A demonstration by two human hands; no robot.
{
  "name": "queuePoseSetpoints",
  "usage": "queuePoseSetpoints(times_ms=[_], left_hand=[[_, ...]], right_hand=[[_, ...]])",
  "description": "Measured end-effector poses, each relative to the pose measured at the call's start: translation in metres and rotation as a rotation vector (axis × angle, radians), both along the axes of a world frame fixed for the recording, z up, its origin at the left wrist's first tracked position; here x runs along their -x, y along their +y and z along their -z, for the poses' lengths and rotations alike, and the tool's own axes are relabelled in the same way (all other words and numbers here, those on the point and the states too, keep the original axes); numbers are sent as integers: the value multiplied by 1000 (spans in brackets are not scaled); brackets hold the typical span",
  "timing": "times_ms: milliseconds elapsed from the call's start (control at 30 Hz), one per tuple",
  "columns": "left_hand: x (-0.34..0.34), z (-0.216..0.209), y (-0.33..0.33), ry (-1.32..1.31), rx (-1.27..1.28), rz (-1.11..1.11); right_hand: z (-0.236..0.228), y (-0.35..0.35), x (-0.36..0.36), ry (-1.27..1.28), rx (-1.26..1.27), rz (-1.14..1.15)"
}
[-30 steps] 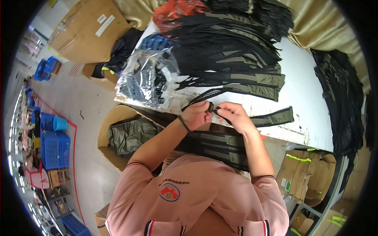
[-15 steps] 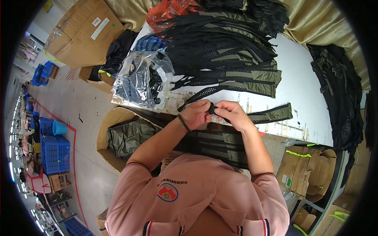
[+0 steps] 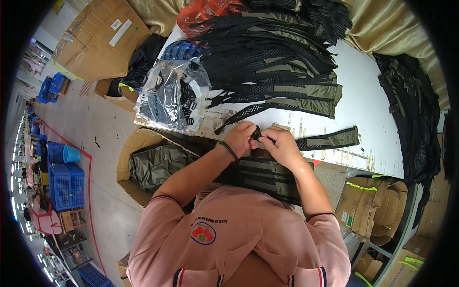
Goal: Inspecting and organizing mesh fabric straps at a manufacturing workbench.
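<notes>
Just over the near edge of the white table, my two hands meet around a small black piece [image 3: 256,133] that looks like a plastic strap buckle; its details are hidden by fingers. My left hand [image 3: 239,138] pinches it from the left. My right hand [image 3: 280,145] is closed beside it, fingertips pinched on the end of a black and olive shoulder strap [image 3: 330,140]. That strap runs rightward from behind my right hand and lies along the table. Beyond my hands, several similar mesh straps [image 3: 301,103] lie layered in a pile.
A clear plastic bag [image 3: 167,98] with black buckles sits on the table [image 3: 370,110] at left, near a red bag [image 3: 205,16]. More straps [image 3: 267,177] lie below the table edge by my lap. An open carton [image 3: 125,158] holds dark olive material; black gear hangs at right.
My right hand has turned, its fingers curling in more at the black piece. The strap has slid slightly to the right. My left hand stays nearly in place.
</notes>
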State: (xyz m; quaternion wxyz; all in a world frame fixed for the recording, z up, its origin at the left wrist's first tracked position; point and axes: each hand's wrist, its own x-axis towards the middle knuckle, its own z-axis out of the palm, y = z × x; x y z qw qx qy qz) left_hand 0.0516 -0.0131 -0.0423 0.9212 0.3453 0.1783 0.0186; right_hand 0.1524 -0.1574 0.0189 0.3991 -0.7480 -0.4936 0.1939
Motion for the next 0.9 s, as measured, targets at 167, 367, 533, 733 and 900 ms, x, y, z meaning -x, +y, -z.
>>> queuePoseSetpoints(times_ms=[167, 367, 533, 733, 900], left_hand=[[-1, 7, 1, 18, 156, 40], [-3, 1, -1, -21, 162, 112], [0, -17, -2, -35, 31, 133], [-3, -16, -8, -11, -85, -4], [-10, -19, -12, -74, -494, -164]], right_hand=[[13, -2, -3, 722, -155, 166], [8, 1, -9, 356, -153, 42], [-2, -5, -11, 578, -170, -10], [5, -2, -7, 48, -223, 20], [-1, 2, 6, -150, -414, 135]])
